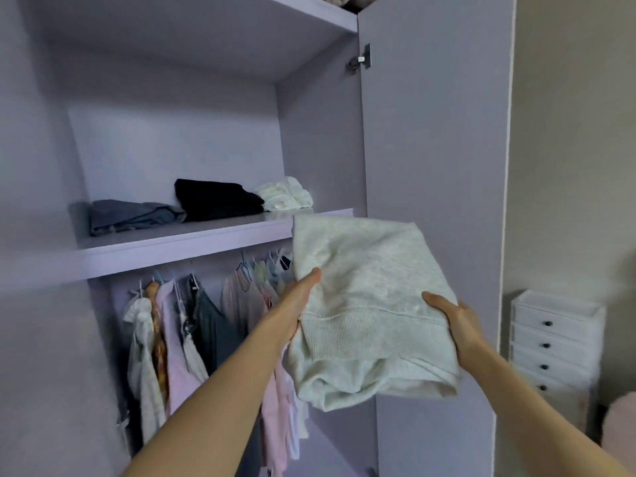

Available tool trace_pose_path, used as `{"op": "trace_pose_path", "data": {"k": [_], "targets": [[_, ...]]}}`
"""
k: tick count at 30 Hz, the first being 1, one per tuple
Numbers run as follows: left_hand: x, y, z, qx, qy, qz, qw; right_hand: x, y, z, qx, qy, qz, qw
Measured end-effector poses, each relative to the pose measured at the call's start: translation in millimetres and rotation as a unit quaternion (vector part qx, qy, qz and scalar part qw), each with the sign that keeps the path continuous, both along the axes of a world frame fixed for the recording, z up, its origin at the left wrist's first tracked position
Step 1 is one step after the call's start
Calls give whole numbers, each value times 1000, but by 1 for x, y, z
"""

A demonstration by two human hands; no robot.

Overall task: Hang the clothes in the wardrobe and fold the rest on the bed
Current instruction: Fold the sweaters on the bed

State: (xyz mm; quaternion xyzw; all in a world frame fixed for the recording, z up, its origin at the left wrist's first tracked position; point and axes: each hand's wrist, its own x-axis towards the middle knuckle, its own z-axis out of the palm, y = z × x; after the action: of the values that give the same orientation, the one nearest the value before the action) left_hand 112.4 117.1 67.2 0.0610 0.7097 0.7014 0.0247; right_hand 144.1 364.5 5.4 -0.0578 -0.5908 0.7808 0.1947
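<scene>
Shelf (213, 235) left to right: grey fold at its left end, black stack mid, white bundle at right end. Your left hand (303, 297) and right hand (451, 321) clamp the folded sweater (371, 304) by its sides, level, just off the shelf's right front edge, likely so the fold survives sliding in.

sweater (371, 287): pale knit cloth, ribbed hem | wardrobe shelf (192, 242): smooth matt lilac board | hinge (361, 60): metal

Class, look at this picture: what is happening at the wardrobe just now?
A person holds a folded pale sweater in both hands, left hand and right hand gripping its sides, raised toward the wardrobe shelf. That shelf already bears a grey, a black and a white folded pile. Other clothes hang on the rail below.
</scene>
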Motion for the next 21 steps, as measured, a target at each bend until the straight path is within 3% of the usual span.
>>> {"op": "trace_pose_path", "data": {"k": [11,18,21], "targets": [[-125,-125,97,124,81,166,975,-211,-117,139,90,114,173,974],[-217,-195,147,273,102,231,928,-332,-215,248,325,122,201,916],[-264,-179,143,340,74,279,895,-361,-249,271,444,176,207,853]]}}
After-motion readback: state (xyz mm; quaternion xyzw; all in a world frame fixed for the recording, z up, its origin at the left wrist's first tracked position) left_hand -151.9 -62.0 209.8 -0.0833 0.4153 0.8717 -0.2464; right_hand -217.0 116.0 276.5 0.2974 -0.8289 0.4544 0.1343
